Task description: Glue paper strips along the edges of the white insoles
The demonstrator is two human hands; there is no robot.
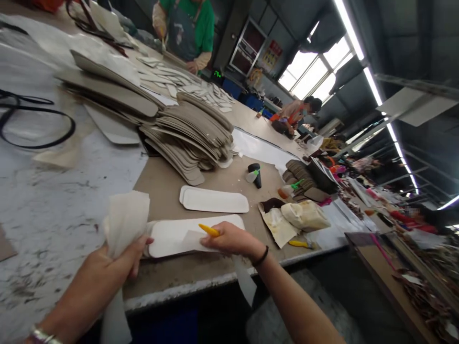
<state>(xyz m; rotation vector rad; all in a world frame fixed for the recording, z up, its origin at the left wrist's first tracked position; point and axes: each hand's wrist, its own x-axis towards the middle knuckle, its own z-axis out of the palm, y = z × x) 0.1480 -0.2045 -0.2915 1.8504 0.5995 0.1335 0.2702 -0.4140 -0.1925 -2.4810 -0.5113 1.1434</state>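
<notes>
My left hand [107,270] is closed on a bunch of thin white paper strips [124,220] that stick up above the fingers and hang down below the table edge. My right hand [229,239] grips a yellow-handled tool [209,231] and rests on a white elongated board piece [182,234] lying near the table's front edge. A strip of white paper [245,282] trails down from under that hand. Two more white pieces [213,199] lie stacked just beyond.
A large fanned pile of grey-brown cut pieces [190,134] fills the table's middle. A black bottle [255,174], stained rags [304,215] and another yellow tool [299,243] lie to the right. A black cable [36,124] loops at left. A person in green [186,28] stands at the far end; others work at right.
</notes>
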